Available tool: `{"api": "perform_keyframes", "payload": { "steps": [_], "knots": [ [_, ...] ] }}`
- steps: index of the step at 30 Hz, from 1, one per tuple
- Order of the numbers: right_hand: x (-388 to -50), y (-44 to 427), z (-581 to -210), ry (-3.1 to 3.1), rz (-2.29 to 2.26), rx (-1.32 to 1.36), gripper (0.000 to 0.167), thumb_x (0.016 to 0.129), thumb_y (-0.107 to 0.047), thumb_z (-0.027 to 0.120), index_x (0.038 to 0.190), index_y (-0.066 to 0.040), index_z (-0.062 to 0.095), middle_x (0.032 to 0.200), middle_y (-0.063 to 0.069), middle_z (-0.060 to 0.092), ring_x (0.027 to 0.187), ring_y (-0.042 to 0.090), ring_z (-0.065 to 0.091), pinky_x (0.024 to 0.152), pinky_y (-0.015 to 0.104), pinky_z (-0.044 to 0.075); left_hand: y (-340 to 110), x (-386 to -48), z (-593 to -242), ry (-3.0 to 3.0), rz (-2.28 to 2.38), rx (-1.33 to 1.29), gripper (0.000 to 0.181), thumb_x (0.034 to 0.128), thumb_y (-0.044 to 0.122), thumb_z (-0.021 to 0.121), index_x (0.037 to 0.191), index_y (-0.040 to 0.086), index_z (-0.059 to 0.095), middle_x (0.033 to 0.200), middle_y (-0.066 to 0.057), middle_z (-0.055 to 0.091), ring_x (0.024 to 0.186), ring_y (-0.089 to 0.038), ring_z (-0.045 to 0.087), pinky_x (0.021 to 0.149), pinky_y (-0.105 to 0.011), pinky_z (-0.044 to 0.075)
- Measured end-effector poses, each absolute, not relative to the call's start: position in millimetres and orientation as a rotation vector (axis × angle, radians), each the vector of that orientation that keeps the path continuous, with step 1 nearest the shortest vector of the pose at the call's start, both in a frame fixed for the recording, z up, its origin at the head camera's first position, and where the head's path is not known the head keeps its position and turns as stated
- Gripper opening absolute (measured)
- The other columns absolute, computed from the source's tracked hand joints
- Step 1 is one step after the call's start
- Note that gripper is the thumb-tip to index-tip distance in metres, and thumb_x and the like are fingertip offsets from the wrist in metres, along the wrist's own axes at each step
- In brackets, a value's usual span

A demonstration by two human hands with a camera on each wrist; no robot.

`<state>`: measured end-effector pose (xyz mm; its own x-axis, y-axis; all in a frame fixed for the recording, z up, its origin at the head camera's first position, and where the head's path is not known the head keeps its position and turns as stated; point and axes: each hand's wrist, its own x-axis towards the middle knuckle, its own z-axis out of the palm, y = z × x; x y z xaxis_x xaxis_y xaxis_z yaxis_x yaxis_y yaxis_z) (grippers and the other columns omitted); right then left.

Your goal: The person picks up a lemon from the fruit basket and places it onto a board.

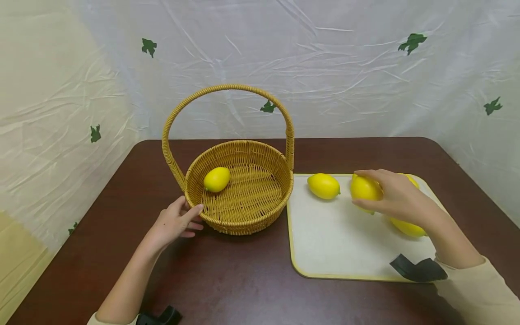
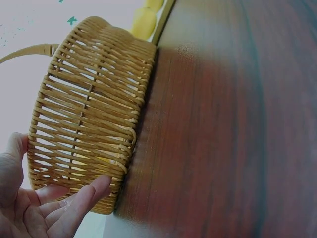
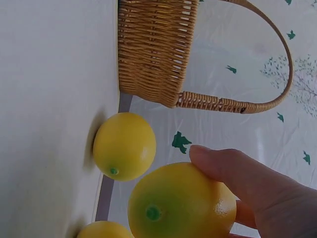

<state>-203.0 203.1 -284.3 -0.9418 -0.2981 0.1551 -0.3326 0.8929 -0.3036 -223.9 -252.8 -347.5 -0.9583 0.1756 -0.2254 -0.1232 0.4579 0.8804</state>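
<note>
My right hand pinches a yellow lemon between thumb and fingers; it appears raised off the white board with a yellow rim. Other lemons lie on that board: one to the left of the hand, one partly under it, and one mostly hidden behind it. On the left, a round wicker basket with a tall hoop handle stands upright, a single lemon inside. My left hand grips the basket's near left side, thumb at the rim and fingers against the outer wall.
Basket and board stand side by side on a dark brown table, almost touching. The arched handle rises high above the basket. A pale wrinkled sheet with green leaf shapes hangs behind the table and along its sides.
</note>
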Motion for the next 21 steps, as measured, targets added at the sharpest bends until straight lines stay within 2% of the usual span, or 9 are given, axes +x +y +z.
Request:
{"api": "perform_keyframes", "payload": {
  "steps": [6,14,21],
  "knots": [
    [-202,210,-293,-3.011,0.482,0.465,0.065,0.078,-0.044,0.069,0.127,-0.005,0.051,0.112,0.018,0.057,0.092,0.029,0.051,0.076,0.043,0.041,-253,-224,-348,2.426,1.503,0.048,0.036,0.0923,0.035,0.054,0.099,0.002,0.043,0.1,-0.017,0.064,0.082,-0.027,0.067,0.064,-0.038,0.056],
    [-201,212,-303,-3.084,0.431,0.478,0.064,0.076,-0.039,0.073,0.125,-0.003,0.053,0.093,0.005,0.062,0.076,0.021,0.047,0.065,0.032,0.038,-254,-224,-349,2.422,1.509,0.048,0.05,0.087,0.048,0.056,0.101,0.002,0.044,0.101,-0.018,0.064,0.082,-0.026,0.067,0.064,-0.037,0.056],
    [-200,214,-308,-3.075,0.435,0.562,0.063,0.073,-0.032,0.077,0.122,0.0,0.055,0.096,0.006,0.062,0.081,0.023,0.05,0.071,0.038,0.04,-254,-224,-349,2.424,1.508,0.047,0.049,0.0872,0.048,0.056,0.102,0.002,0.044,0.1,-0.017,0.064,0.081,-0.025,0.067,0.064,-0.037,0.056]
  ]
}}
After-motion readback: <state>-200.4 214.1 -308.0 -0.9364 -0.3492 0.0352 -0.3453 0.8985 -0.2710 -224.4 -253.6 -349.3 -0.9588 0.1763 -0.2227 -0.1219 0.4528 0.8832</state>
